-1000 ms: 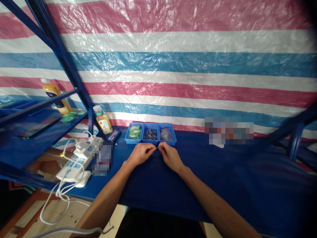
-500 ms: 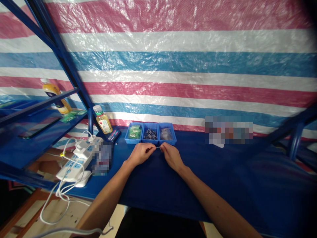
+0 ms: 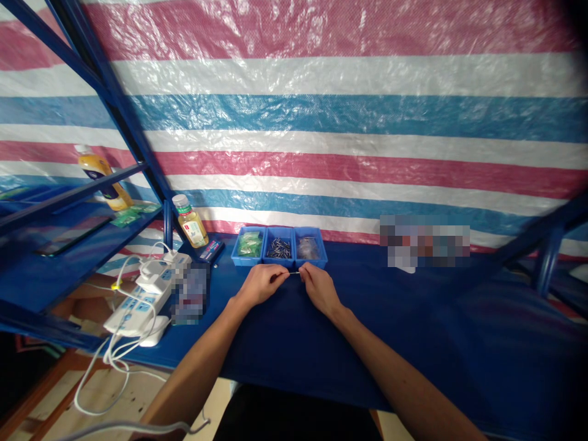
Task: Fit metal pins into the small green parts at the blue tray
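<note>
Between my two hands runs a thin, pale, stick-like piece (image 3: pixel 294 272), too small to name. My left hand (image 3: pixel 265 285) pinches its left end, and the fingers of my right hand (image 3: pixel 316 286) close on its right end. Just beyond my fingers stand three joined blue bins. The left bin (image 3: pixel 248 263) holds green-and-clear packets (image 3: pixel 250 244). Short dark and silvery metal pieces (image 3: pixel 278 248) lie in the middle bin (image 3: pixel 278 231). Clear plastic pieces (image 3: pixel 307 248) fill the right bin (image 3: pixel 310 233).
A white power strip (image 3: pixel 133 314) with tangled cables lies at left, near a capped bottle (image 3: pixel 190 223) and a small dark blue box (image 3: pixel 212 252). Blue frame posts (image 3: pixel 114 113) rise at left. A blurred-out item (image 3: pixel 425 244) sits at the back right of the blue table (image 3: pixel 413 343).
My right hand has shifted very slightly to the right, so a little more of the thin piece shows between my fingers. My left hand stays in place.
</note>
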`<control>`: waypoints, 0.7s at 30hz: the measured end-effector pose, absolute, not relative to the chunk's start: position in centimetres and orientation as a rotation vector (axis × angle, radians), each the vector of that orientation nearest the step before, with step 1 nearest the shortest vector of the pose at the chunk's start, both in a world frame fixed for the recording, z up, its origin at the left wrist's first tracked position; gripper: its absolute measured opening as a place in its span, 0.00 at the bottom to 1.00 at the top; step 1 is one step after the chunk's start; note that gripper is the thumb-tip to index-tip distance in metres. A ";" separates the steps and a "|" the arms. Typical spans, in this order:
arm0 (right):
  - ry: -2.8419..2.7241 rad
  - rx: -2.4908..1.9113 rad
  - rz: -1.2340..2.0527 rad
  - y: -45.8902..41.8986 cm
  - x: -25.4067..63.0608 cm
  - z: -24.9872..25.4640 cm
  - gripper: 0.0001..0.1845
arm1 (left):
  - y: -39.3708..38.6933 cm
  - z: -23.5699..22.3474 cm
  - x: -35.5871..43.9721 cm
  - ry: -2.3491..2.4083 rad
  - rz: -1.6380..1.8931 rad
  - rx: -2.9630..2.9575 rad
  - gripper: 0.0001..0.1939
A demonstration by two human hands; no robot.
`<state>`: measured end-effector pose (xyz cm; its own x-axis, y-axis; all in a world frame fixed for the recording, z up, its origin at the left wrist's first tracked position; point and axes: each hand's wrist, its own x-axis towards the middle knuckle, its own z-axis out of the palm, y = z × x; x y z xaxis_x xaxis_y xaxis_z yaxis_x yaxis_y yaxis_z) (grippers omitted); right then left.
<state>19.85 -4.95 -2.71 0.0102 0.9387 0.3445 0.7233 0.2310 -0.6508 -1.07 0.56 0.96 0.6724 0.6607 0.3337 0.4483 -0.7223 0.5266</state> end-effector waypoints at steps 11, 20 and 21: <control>-1.625 -1.490 0.461 -5.0 19.9 -2.6 0.15 | 1.5 0.9 -1.2 1.555 1.103 2.186 0.18; -1.577 -1.496 0.152 -5.2 19.8 -2.6 0.14 | 0.9 1.0 -1.7 1.261 0.895 2.359 0.19; -1.576 -1.512 0.078 -5.1 20.0 -2.5 0.14 | 0.8 1.0 -1.6 1.201 0.864 2.381 0.19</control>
<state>19.98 -5.15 -2.45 0.1784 0.8156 0.5505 0.7576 0.2432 -0.6058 -1.64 0.76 0.99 0.4589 0.8095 0.3663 0.6050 -0.5866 0.5385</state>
